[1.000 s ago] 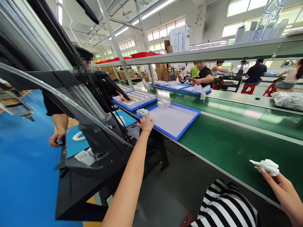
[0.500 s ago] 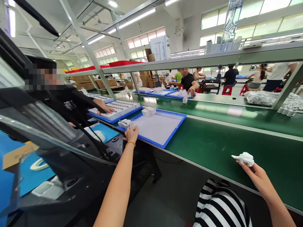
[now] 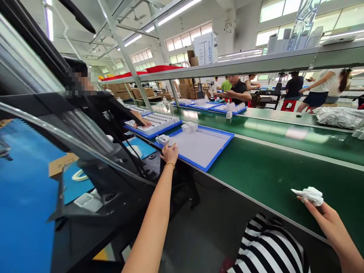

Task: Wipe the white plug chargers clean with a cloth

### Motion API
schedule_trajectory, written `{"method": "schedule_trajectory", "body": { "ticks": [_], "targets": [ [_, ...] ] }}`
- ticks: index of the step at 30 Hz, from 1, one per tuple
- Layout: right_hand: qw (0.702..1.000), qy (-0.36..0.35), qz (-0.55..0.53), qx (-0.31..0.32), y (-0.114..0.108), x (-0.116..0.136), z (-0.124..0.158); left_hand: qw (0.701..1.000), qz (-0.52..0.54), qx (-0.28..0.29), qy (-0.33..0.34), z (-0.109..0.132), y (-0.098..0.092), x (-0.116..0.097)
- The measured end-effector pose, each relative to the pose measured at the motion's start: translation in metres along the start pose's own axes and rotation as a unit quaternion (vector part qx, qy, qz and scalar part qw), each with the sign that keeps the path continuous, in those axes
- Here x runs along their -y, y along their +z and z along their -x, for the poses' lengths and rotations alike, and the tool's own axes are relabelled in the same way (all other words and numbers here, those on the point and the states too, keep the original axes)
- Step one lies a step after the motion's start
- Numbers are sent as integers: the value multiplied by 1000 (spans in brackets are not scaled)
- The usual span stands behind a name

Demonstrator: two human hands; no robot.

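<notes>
L hand [image 3: 169, 154] half-curled at blue tray [image 3: 220, 151] edge, grip unclear, by white parts [image 3: 162, 139]; R hand [image 3: 321, 218] pinches white rag [image 3: 308, 196] above green bench [image 3: 270, 182]; knuckle bump could knock parts off tray.

We see a glossy green bench top [image 3: 273, 182], a tray [image 3: 222, 146] of smooth blue plastic around a matt white lining, a bare metal shelf [image 3: 256, 67] above, matt brown cardboard boxes [image 3: 184, 88] farther off, and a shiny, crinkled clear plastic bag [image 3: 338, 116]
</notes>
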State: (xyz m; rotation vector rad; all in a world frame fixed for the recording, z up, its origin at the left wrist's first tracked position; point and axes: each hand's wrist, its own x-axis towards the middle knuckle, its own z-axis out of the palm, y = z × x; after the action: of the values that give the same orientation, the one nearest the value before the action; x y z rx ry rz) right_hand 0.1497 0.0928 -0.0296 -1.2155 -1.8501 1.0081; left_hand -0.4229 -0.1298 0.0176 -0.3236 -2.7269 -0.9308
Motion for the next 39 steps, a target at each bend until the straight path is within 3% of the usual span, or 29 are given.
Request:
{"method": "schedule_trajectory", "body": {
  "ticks": [5,11,18,23,27,32,35,39],
  "targets": [
    [1000,20,-11,2,1,5,2,1000,-14,2,-22,12,2,8],
    [1000,21,-6,-6,0,6,2,997,-71,21,-9,15,3,0],
    [1000,13,10,-12,2,2,0,978,-174,90,71,-2,-11,-17],
    [1000,-9,-11,-5,2,-4,-2,958,-234,127,103,-8,-3,-36],
    [1000,-7,-16,2,2,-1,-2,947,-260,124,142,3,3,-49],
    [998,-41,-43,2,8,15,8,944,-233,80,218,12,-13,-52],
    [997,-58,-51,-13,12,24,13,954,-211,68,199,8,-26,-47],
    [996,-70,-58,18,13,29,14,974,-167,84,127,5,-38,-43]
  ]
}}
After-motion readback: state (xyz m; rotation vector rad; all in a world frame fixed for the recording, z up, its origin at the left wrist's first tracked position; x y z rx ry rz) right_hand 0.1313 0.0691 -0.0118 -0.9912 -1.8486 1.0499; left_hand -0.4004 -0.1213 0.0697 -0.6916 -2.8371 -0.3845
